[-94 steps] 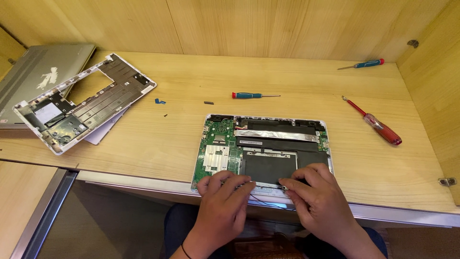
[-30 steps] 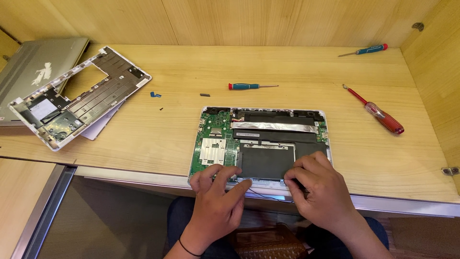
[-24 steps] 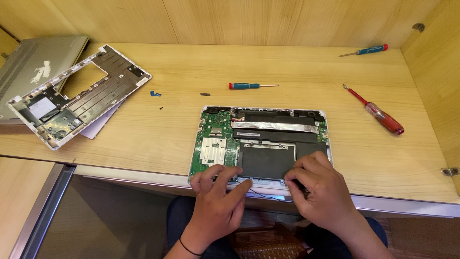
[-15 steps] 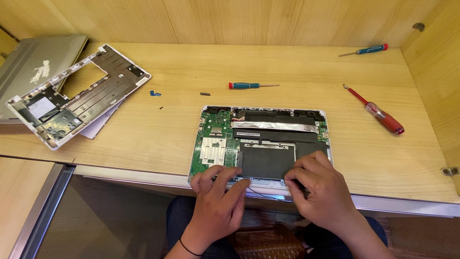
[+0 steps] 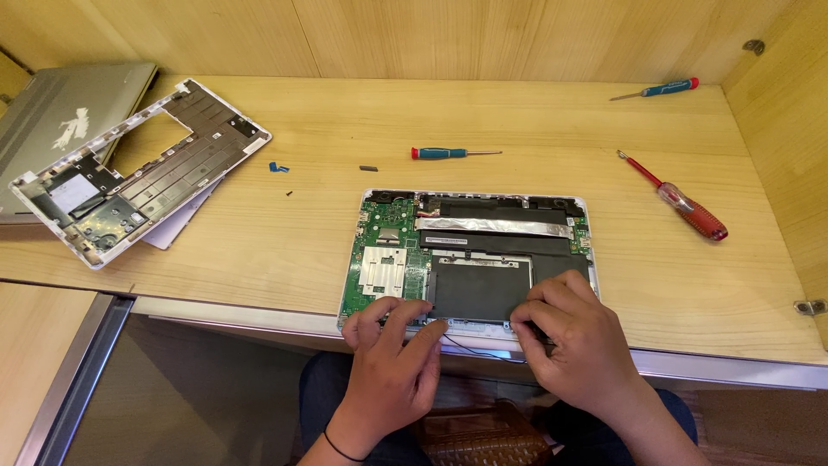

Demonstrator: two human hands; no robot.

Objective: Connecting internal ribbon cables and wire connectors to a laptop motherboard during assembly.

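An opened laptop base lies at the near edge of the wooden table, its green circuit board and dark battery pack showing. Both hands work along its near rim. The left hand rests at the near-left corner, fingers curled and pressing on the edge of the board; it grips nothing that I can make out. The right hand sits at the near-right corner, fingers bent down onto the base beside the battery, and I cannot tell whether they pinch anything. A thin black wire runs along the near rim between the two hands.

Behind the laptop base, a small blue-handled screwdriver lies on the table. Farther back and to the right lies another blue-handled screwdriver, and a red-handled screwdriver lies just right of the base. Well to the left of the base rests a removed keyboard frame, tilted over a grey laptop lid. A small blue scrap and a tiny screw lie between frame and base.
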